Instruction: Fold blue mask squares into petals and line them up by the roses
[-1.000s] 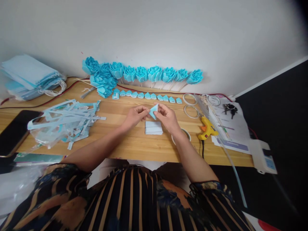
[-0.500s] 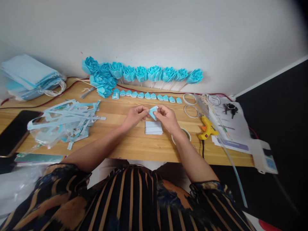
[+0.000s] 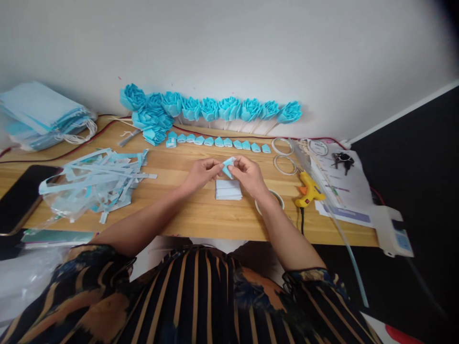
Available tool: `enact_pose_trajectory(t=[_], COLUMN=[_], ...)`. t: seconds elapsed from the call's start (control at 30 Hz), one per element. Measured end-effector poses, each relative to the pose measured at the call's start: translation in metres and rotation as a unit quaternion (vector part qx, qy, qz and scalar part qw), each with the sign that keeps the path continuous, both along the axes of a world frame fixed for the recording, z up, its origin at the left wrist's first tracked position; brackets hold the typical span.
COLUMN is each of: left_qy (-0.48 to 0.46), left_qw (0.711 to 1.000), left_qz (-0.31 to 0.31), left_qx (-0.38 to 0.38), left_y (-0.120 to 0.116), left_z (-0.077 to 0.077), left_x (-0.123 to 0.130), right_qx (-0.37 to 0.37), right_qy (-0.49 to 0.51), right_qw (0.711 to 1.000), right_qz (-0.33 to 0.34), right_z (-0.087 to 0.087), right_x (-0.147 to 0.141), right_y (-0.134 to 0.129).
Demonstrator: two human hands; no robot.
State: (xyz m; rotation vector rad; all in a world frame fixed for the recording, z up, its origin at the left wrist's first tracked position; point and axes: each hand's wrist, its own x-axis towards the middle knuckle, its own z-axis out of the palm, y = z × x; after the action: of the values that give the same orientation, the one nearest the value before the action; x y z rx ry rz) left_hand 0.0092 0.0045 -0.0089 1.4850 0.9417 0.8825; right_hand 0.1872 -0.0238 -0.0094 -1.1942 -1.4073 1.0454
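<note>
left hand: pinching folded blue piece;
right hand: pinching its other side;
pale stack: lying nearby

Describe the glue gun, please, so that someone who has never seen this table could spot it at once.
On the wooden table, go right from the right hand to the printed papers. At their left side lies the glue gun, its black cord running towards the near edge. Bright yellow with an orange trigger, it stands apart from the pale papers beside it.
</note>
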Motion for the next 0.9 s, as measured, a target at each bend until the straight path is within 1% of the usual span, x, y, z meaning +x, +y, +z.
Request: enact_pose_trajectory(t=[0.17, 0.33, 0.5, 0.7, 0.8, 0.9], left_qy=[0.013, 0.009, 0.004, -0.004, -0.004, -0.001], left_qw=[1.0, 1.0, 0.999, 0.999, 0.999, 0.998], left_qz=[0.009, 0.028, 0.03, 0.022, 0.024, 0.031], left_qx=[0.005, 0.012, 0.023, 0.031, 0.044, 0.063], left_y=[-0.001, -0.001, -0.001, -0.001, -0.002, -0.002], left_z=[0.001, 0.002, 0.001, 0.001, 0.0, -0.002], left_x=[0.0, 0.001, 0.001, 0.0, 0.0, 0.0], right_qx=[0.0, 0.004, -0.03, -0.057, -0.064, -0.049], right_qy=[0.012, 0.029, 0.052, 0.037, 0.034, 0.021], right_qw=[1.0, 0.999, 0.998, 0.998, 0.997, 0.998], right_qz=[0.006, -0.014, -0.009, -0.015, 0.003, 0.012], right_z=[0.004, 0.008, 0.01, 0.015, 0.013, 0.006], right_x=[-0.001, -0.001, -0.002, -0.003, -0.002, -0.001], right_y=[-0.001, -0.003, -0.004, -0.005, -0.005, -0.003])
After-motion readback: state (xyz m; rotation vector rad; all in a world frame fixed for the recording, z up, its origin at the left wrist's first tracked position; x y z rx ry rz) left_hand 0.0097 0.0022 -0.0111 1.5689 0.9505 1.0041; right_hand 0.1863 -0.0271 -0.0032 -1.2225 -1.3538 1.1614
